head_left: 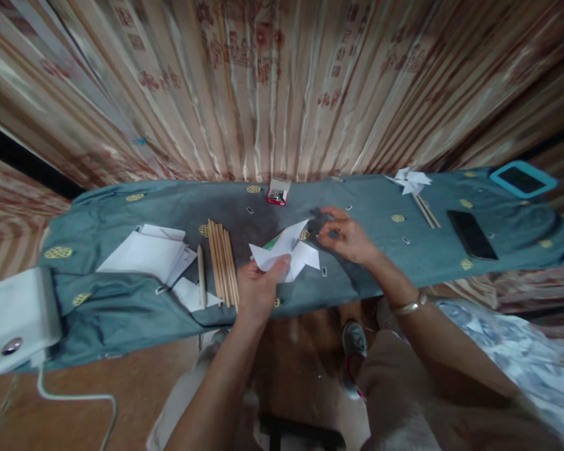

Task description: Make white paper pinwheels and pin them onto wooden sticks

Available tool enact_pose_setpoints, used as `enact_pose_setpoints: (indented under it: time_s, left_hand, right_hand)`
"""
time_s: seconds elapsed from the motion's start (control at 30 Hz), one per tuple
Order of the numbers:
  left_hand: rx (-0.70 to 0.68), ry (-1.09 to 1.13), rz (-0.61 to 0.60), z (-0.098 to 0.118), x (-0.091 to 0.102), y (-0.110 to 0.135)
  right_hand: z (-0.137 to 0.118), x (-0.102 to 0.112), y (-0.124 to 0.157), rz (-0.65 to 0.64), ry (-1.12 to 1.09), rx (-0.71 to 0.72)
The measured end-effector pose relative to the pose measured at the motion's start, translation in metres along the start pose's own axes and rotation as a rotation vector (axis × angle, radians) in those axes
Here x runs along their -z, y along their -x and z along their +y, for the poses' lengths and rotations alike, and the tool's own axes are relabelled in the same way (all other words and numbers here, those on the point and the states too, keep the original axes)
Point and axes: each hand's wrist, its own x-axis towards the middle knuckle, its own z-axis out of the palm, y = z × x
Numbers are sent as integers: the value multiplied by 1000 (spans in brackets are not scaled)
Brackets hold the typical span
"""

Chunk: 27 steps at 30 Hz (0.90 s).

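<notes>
In the head view, the only one, a white paper pinwheel [289, 254] is held up over the near middle of the tabletop [376, 200], between the two hands. The left hand [256, 288] grips it from the near left side, thumb pressed over the lower part of the paper and the fingers behind. The pinwheel's longest span runs roughly crosswise, from a tip at its left to a blade at its right, while another tip points away and to the right, towards the right hand [350, 241].

That right hand is near but apart from the paper, to its right and slightly farther out. Thumb and forefinger curl towards each other in a ring, the other fingers loosely bent; blur there means I cannot tell whether the tips meet on something small.

The left hand is the nearer to the row of wooden sticks [223, 263] just left of it, whose long axis runs away from the person. Beyond the pinwheel, near the far edge, stands an open small red box [277, 193], about midway between the hands from side to side.
</notes>
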Motion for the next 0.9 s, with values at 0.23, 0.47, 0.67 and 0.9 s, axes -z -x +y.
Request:
enact_pose_setpoints:
  time_s: [0.23,0.47,0.67,0.9]
  left_hand:
    - [-4,-71,-35,-8,-1,0]
    - [-4,-120,-20,-16,-2,-5]
    - [29,-106,-35,-29,-4,-10]
    - [154,-80,-156,-49,-11,-11]
  right_hand:
    - [-1,-8,56,-46,214,47]
    - [12,-28,77,187,25,-150]
    - [4,-24,80,259,-149,-174]
    - [-23,-4,84,139,-832,-453]
